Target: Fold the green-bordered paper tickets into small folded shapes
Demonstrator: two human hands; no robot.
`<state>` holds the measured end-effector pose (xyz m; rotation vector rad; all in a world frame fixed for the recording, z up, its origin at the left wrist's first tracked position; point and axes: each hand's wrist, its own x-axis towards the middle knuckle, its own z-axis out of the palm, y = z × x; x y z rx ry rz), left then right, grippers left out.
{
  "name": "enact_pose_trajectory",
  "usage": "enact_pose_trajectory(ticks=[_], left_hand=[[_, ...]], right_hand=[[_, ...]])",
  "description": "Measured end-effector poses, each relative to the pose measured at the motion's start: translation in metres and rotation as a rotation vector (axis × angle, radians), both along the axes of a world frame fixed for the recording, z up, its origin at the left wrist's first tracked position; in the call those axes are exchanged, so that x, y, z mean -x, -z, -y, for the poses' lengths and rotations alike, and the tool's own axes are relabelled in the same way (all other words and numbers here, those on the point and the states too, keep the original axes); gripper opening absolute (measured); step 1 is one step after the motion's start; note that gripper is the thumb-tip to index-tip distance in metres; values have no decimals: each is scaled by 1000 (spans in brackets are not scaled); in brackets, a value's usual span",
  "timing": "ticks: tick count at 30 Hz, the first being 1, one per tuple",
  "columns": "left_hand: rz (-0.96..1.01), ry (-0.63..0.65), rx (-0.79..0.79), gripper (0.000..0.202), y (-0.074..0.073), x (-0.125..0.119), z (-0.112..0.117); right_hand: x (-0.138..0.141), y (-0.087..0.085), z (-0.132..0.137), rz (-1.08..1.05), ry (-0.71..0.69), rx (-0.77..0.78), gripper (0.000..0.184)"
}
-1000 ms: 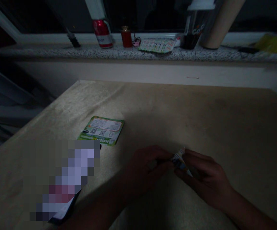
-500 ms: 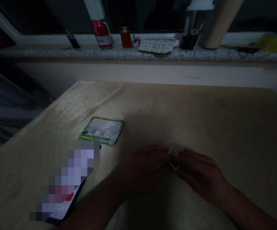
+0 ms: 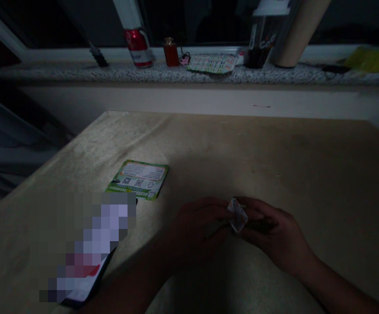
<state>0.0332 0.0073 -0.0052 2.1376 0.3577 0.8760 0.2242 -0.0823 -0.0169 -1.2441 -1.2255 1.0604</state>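
Note:
A small diamond-shaped piece of folded paper [image 3: 238,215], whitish with faint printed marks, is held up between my hands over the table. My left hand [image 3: 198,224] is closed, its thumb and fingertips pinching the paper's left side. On the other side, my right hand [image 3: 274,229] curls round the paper, with fingertips at its top edge and thumb near its lower corner. A gap shows between that thumb and the fingers. Dim light hides the exact contact points.
A green printed card [image 3: 139,179] lies left of my hands on the beige table [image 3: 215,139]. Nearer me is a phone [image 3: 84,288], its screen blurred out. The windowsill [image 3: 163,75] holds a red can [image 3: 139,48], a small orange-red bottle [image 3: 170,53] and a dark-filled cup [image 3: 258,48].
My right fingers have spread from a tight pinch at the paper's right edge to its top and bottom. More of the paper's face now shows. My left hand has barely moved.

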Motion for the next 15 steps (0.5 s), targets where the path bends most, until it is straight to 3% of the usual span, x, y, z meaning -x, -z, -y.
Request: enact_pose_trajectory(ticks=[7, 12, 15], left_hand=[[-17, -46, 20, 32, -2, 0, 3], [-18, -156, 199, 52, -3, -1, 5], [-20, -152, 324, 43, 0, -5, 4]], right_hand=[[3, -1, -3, -118, -5, 55, 26], [5, -5, -3, -132, -1, 60, 23], [7, -7, -3, -76, 32, 84, 17]])
